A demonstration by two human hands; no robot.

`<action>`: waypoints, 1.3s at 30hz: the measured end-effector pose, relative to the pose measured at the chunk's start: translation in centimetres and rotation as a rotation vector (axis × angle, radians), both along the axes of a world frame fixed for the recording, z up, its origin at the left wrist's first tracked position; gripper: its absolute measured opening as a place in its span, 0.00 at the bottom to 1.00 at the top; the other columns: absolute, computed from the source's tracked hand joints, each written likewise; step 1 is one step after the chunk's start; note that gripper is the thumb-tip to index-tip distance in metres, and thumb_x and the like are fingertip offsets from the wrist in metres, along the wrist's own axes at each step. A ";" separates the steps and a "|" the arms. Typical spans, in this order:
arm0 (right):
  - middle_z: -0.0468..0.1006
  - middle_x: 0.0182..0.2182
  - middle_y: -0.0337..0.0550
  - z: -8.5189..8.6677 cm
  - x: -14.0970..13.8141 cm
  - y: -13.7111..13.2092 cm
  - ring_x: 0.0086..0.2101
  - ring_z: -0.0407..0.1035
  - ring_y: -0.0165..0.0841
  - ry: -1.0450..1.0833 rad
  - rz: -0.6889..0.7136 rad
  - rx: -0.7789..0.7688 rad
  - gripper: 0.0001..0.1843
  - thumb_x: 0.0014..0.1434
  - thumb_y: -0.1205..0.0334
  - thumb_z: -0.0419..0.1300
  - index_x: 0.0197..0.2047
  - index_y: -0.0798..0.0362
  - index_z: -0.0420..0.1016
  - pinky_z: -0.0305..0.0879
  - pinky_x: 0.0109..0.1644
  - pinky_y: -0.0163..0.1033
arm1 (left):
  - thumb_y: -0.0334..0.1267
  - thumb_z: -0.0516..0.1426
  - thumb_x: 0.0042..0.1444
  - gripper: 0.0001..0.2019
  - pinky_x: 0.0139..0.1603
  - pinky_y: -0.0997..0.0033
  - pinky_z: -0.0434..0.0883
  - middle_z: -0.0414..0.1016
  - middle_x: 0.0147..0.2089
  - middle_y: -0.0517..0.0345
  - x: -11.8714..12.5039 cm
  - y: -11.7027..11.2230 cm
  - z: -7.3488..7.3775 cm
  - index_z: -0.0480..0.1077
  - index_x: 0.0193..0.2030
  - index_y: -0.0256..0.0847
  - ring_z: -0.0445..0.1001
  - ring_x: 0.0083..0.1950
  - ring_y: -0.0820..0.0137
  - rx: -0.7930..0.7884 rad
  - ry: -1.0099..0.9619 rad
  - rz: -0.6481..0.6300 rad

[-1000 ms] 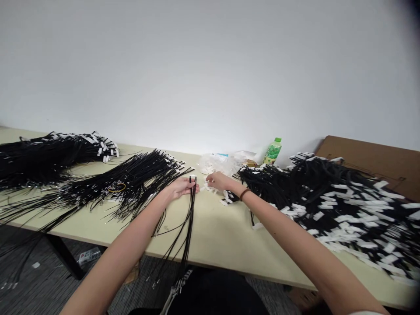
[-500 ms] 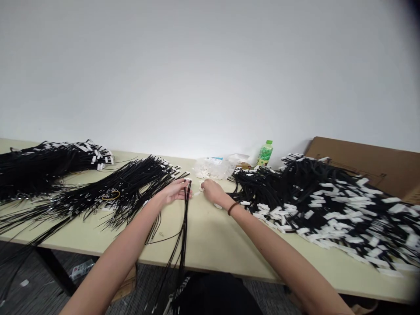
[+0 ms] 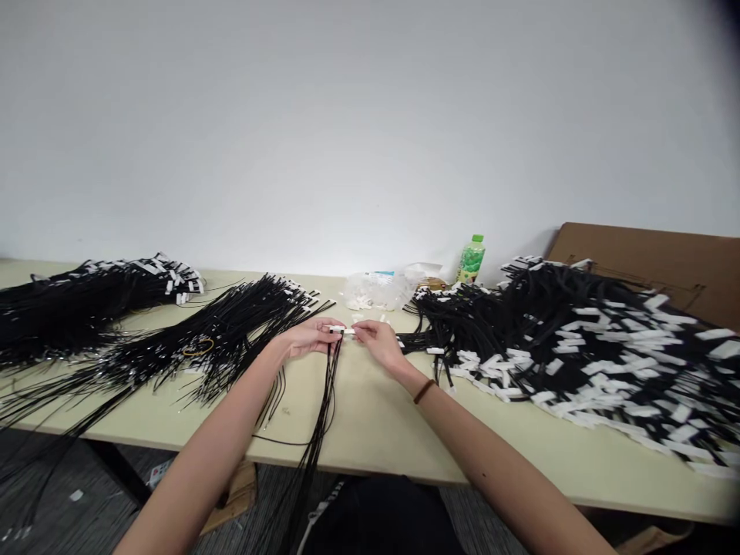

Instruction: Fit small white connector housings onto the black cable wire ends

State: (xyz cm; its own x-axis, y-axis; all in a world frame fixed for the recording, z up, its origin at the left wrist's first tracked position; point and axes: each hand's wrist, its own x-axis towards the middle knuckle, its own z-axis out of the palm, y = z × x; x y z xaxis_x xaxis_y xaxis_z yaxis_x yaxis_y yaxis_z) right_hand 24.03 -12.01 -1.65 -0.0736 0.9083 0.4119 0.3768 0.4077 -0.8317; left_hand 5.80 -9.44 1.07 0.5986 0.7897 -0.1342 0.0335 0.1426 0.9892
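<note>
My left hand (image 3: 314, 337) pinches the white-tipped top end of several thin black cables (image 3: 327, 393), which hang down over the table's front edge. From the other side, my right hand (image 3: 375, 339) is closed with its fingertips on a small white piece (image 3: 348, 331) that meets the cable ends. Whether the piece is joined to the cables I cannot tell. Behind my hands lies a clear plastic bag (image 3: 373, 293) with small white pieces in it, and a few loose white pieces (image 3: 370, 317) lie in front of it.
Bundles of black cables (image 3: 231, 316) with white ends lie at the left. A large heap of black cables with white connectors (image 3: 578, 347) covers the right side. A green-capped bottle (image 3: 471, 260) and a cardboard sheet (image 3: 647, 262) stand against the wall. The table (image 3: 393, 432) is pale.
My right hand has moved from the loose white pieces to my left hand, bringing a white piece against the cable ends. My left hand keeps its hold on the cables.
</note>
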 end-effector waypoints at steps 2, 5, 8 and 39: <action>0.76 0.30 0.43 -0.3 0.1 0.0 0.28 0.70 0.30 0.076 0.015 -0.009 0.08 0.53 0.67 0.54 0.34 0.59 0.73 0.67 0.33 0.32 | 0.36 0.64 0.40 0.15 0.35 0.72 0.68 0.69 0.30 0.59 0.2 -0.2 0.2 0.70 0.36 0.35 0.67 0.29 0.77 0.013 0.032 -0.012; 0.76 0.29 0.43 -0.4 0.2 -0.2 0.28 0.70 0.30 0.154 0.031 -0.002 0.08 0.52 0.64 0.54 0.33 0.58 0.73 0.67 0.33 0.33 | 0.39 0.63 0.42 0.14 0.35 0.70 0.68 0.69 0.30 0.57 0.4 -0.6 0.4 0.70 0.35 0.34 0.66 0.28 0.76 0.023 0.052 -0.020; 0.75 0.28 0.43 -0.3 0.1 -0.4 0.27 0.69 0.30 0.192 0.047 0.012 0.09 0.52 0.62 0.55 0.33 0.58 0.72 0.66 0.33 0.33 | 0.39 0.63 0.42 0.15 0.36 0.67 0.68 0.70 0.32 0.56 0.6 -0.8 0.5 0.70 0.37 0.35 0.68 0.29 0.74 0.022 0.060 -0.041; 0.70 0.37 0.47 0.6 0.6 -2.6 0.38 0.63 0.33 -0.735 -0.022 0.770 0.12 0.63 0.67 0.46 0.42 0.55 0.70 0.59 0.41 0.35 | 0.35 0.62 0.43 0.08 0.27 0.78 0.58 0.65 0.25 0.61 1.9 -0.9 0.0 0.67 0.26 0.34 0.62 0.26 0.78 0.050 -0.127 0.070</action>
State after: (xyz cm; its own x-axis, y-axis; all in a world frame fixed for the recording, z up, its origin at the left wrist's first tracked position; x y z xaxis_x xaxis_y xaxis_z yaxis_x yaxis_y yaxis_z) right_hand 24.64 -14.57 -1.08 -0.5250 0.4259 0.7368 0.6951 0.7142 0.0825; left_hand 7.69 -10.37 1.03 0.5515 0.8339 -0.0206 -0.1009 0.0912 0.9907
